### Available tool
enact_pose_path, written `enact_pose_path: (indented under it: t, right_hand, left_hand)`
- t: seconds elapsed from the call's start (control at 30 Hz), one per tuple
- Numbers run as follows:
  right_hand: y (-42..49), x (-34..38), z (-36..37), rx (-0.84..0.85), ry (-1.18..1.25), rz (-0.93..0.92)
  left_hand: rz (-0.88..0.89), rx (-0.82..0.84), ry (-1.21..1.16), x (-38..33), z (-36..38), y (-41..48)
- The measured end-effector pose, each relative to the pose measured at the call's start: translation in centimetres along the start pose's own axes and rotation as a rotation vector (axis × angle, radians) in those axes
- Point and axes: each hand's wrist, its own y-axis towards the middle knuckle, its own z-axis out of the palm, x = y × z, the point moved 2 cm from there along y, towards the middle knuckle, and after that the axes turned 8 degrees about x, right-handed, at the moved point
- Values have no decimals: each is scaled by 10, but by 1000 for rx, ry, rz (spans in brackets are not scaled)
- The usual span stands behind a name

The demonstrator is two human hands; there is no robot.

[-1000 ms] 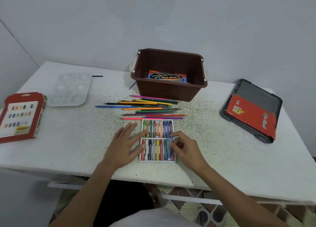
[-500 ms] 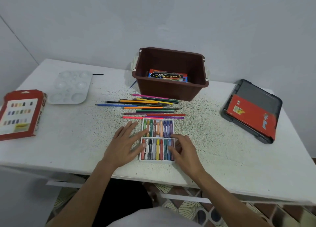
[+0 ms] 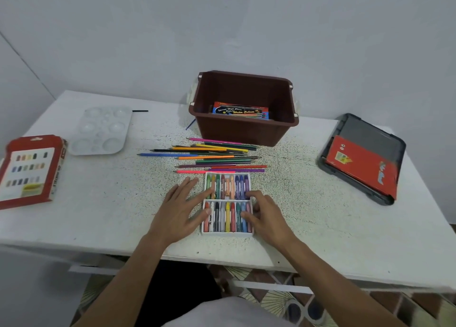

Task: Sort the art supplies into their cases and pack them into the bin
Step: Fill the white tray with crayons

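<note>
We rest our left grip [image 3: 179,211] flat and released against the crayon tray [image 3: 227,233], right grip [image 3: 269,217] released too, fingertips touching crayons [image 3: 228,215]

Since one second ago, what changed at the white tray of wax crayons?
The right hand uncurled and slid its fingers from the divider onto the lower row's right end of the white two-row crayon tray. Nothing taken or released. The left hand stayed flat at the tray's left edge; the coloured pencils and brown plastic bin stayed put.
</note>
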Motion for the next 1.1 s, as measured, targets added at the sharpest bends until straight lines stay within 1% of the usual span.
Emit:
enact_pose_path:
  t: [0.1, 0.2, 0.27, 0.4, 0.5, 0.57, 0.63, 0.7, 0.77, 0.9, 0.97, 1.03, 1.1]
  right_hand:
    - [-4, -1, 1, -16, -3, -43]
    - [-10, -9, 3, -58, -1, -135]
    - [-14, -15, 4, -85, -45, -199]
    - [-25, -18, 12, -123, -239, -341]
    - [-31, -18, 16, -195, -424, -405]
    - [-33, -20, 21, -208, -543, -440]
    - [-36, -26, 29, -165, -637, -428]
    - [-37, -32, 38, -129, -693, -377]
    - [-39, -34, 40, -102, -715, -340]
    - [-37, -33, 37, -82, -725, -341]
    - [-37, -31, 35, -104, -723, -358]
    - [-35, -26, 35, -115, -734, -397]
    - [-33, -19, 38, -85, -760, -433]
  left_hand:
    - [-2, 3, -5, -1, -1, 0]
    - [-6, 2, -10, 0, 0, 0]
    - [-4, -2, -13, 0, 0, 1]
    - [-2, -10, -19, 0, 0, 0]
    - [3, -13, -20, 0, 1, 0]
    - [7, -14, -14, 0, 1, 0]
    - [4, -17, -6, 0, 1, -1]
    - [4, -15, 3, 0, 0, -1]
    - [9, -15, 4, 0, 0, -1]
    - [26, -10, 5, -5, -2, -4]
    - [99, -22, 55, -11, -2, -9]
    - [219, -20, 157, -16, -2, -14]
    - [315, 6, 242, -21, 0, -18]
